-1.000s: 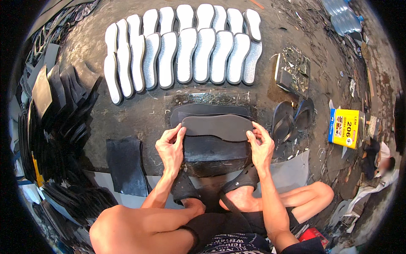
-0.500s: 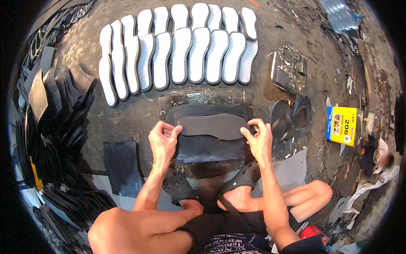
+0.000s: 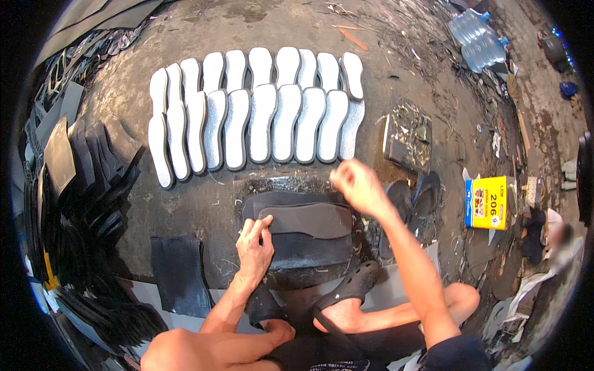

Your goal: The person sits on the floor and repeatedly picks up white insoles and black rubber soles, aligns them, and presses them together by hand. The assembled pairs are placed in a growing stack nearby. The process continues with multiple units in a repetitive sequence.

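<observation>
A dark grey shoe sole lies sideways over black rubber sheets in front of me. My left hand is closed at its left end, thumb and fingertips on the edge. My right hand is raised beyond the sole's right end, close to the near row of white-topped soles. Its fingers look bunched, but motion smears them, so whether they hold anything cannot be made out. Those white-topped soles lie in two overlapping rows, toes and heels pointing toward and away from me.
At the right are a block with scraps, a pair of black sandals and a yellow tin. Large water bottles lie far right. Stacked black sheets line the left. A black piece lies near my left knee.
My right hand has let go of the sole's right end and moved up and away toward the white-topped soles. My left hand stays at the left end. The view has tilted upward.
</observation>
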A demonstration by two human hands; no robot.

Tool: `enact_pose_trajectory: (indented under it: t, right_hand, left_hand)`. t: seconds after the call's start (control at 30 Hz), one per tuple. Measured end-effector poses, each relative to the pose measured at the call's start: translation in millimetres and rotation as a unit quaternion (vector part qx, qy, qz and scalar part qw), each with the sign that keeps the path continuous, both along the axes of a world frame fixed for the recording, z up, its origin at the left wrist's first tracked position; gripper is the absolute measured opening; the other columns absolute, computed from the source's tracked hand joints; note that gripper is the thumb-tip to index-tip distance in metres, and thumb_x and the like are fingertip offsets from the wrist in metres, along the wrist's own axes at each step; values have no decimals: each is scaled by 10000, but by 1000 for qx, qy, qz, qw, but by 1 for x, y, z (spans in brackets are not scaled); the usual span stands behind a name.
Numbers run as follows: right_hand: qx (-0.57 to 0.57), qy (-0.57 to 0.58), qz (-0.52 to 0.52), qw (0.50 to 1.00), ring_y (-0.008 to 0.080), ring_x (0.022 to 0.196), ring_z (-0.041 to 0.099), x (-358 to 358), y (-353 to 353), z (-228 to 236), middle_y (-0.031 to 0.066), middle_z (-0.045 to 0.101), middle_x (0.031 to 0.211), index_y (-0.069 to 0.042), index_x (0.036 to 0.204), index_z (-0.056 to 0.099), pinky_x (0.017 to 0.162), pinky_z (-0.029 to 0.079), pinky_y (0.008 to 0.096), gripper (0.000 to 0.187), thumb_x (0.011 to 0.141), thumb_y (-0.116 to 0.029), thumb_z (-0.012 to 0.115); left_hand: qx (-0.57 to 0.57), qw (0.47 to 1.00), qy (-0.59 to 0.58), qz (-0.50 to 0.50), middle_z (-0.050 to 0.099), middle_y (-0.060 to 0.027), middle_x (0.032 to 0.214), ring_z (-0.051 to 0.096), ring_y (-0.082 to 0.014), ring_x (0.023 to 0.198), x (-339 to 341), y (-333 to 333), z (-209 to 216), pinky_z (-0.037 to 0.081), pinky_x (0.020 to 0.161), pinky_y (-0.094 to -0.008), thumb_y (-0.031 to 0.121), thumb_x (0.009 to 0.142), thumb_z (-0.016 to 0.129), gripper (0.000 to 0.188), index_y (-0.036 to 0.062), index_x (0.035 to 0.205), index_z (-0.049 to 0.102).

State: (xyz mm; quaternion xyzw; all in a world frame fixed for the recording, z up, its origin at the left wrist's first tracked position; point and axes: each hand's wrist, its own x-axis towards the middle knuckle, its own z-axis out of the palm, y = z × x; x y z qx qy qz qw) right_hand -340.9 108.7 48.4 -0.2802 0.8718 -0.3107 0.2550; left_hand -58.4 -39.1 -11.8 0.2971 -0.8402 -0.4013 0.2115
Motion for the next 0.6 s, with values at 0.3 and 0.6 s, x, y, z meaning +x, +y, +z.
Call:
enact_pose_trajectory:
  t: [0.3,0.6]
  right_hand:
    - [201,219,-265,917,430,1338,675,-239,-110,-61,279,677,1436,57,1473,580,1095,567,541,968,840,-622,854]
    - [92,-72,-223,968,431,1201,737,-283,-104,-53,356,551,1554,206,1390,614,893,713,468,855,845,-423,813]
  left_hand:
    - [20,1000,4,-17,550,-119,833,581,-261,720,-4,9,-2,507,659,-393,-107,933,649,350,38,1217,794]
    - [26,1000,-1,-13,564,-88,823,573,-242,699,1,4,-3,499,640,-386,-79,910,702,367,64,1234,801]
